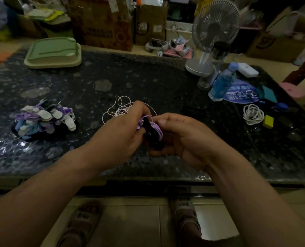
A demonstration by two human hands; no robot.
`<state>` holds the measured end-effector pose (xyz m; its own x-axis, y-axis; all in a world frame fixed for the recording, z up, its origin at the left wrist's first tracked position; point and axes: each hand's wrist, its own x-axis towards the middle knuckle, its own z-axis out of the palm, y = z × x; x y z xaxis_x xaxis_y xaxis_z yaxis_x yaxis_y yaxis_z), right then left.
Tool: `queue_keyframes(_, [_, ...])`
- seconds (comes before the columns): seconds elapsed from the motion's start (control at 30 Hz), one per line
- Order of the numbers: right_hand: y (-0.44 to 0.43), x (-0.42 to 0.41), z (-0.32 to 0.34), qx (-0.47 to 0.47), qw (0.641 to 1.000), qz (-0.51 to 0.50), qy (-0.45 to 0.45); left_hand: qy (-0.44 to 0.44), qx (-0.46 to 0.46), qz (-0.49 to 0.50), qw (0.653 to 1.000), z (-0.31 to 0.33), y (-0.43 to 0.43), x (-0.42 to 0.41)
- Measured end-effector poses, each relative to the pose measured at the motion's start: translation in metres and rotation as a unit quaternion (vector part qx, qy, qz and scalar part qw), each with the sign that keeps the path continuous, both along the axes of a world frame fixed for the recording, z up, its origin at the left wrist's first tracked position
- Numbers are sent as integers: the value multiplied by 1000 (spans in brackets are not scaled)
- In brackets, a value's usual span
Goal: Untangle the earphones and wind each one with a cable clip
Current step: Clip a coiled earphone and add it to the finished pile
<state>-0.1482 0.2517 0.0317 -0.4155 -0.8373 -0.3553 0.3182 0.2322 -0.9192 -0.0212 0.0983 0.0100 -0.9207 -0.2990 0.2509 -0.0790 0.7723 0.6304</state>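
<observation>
Over the middle of the dark table, my left hand and my right hand meet around a black cable clip with a purple earphone cable wound on it. Both hands have fingers curled round this bundle. Just behind my left hand lies a loose tangle of white earphone cable. A pile of wound earphones with white, purple and blue clips lies at the left of the table.
A coiled white cable and a yellow block lie at the right. A blue bottle, a clear bottle and a desk fan stand at the back right. A green lid sits back left. Cardboard boxes line the rear.
</observation>
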Motion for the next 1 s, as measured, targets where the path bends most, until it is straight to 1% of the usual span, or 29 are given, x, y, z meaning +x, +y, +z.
queue_keyframes(0.07, [1, -2, -3, 6, 999, 5, 31, -7, -1, -10, 1000, 1, -1, 1])
queue_keyframes(0.23, [4, -5, 1, 12, 986, 57, 153, -40, -33, -17, 998, -1, -2, 5])
queue_keyframes(0.33, [1, 0, 1, 21, 975, 55, 216, -55, -38, -22, 998, 0, 1, 6])
queue_keyframes(0.4, [-2, 1, -1, 16, 976, 31, 216, -58, -45, -21, 997, -1, 3, 5])
queue_keyframes(0.47, [-5, 2, -3, 15, 984, -5, 179, -55, -44, -15, 997, -1, 3, 3])
queue_keyframes(0.57, [-8, 5, -6, 41, 986, -69, 147, -59, 19, -14, 998, -1, 2, 1])
queue_keyframes(0.6, [-8, 6, -7, 46, 985, -76, 146, -75, 29, -15, 997, -1, 1, -1])
queue_keyframes(0.7, [-6, 11, -5, 30, 987, -60, 147, -105, 20, 0, 994, -2, 0, -2])
queue_keyframes(0.77, [-5, 13, -6, 10, 984, -32, 173, -104, 8, 15, 994, -3, -3, -1])
queue_keyframes(0.83, [-3, 15, -9, 7, 976, -1, 219, -96, 6, 26, 995, -3, -4, -1])
queue_keyframes(0.9, [-5, 18, -10, 17, 968, -2, 252, -106, 14, 22, 994, -1, -5, -1])
queue_keyframes(1.0, [-6, 16, -11, 24, 961, -12, 275, -138, 67, -14, 988, 4, -7, 2])
